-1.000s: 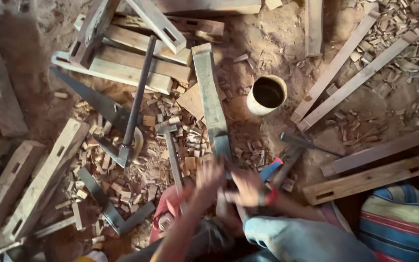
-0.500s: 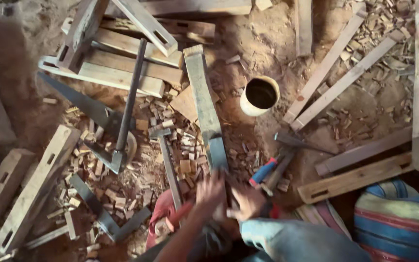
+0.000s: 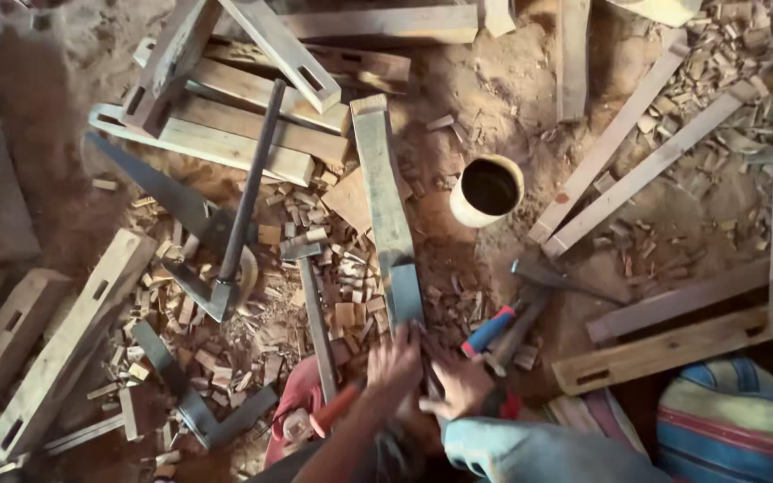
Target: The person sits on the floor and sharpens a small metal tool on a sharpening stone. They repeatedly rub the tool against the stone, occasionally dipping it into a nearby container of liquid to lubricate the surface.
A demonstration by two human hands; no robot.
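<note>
Your fingers (image 3: 402, 344) of the left hand (image 3: 395, 367) lie spread and flat on the near end of the long wooden plank (image 3: 384, 201), pressing it from above rather than closing around it. Your right hand (image 3: 460, 386) sits just beside, at the lower middle of the frame, its fingers bent against the same end; I cannot tell if they really grip the wood. The plank runs from your hands up toward the upper middle of the frame, a little tilted to the left, and lies on the earth floor.

Just right of your hands lies a tool with a red and blue handle (image 3: 487, 329), close to a hammer (image 3: 543, 279) with a dark head. To the left of the plank a second hammer (image 3: 310, 304) lies among many small wood chips (image 3: 270, 295). Further left, a steel square (image 3: 234, 215) and a handsaw (image 3: 158, 192) lie on the ground. A round open container (image 3: 487, 190) stands to the right of the plank, near its middle. In the upper left, some mortised wooden beams (image 3: 216, 107) are stacked. At the lower right corner you see a striped cloth (image 3: 735, 420).
</note>
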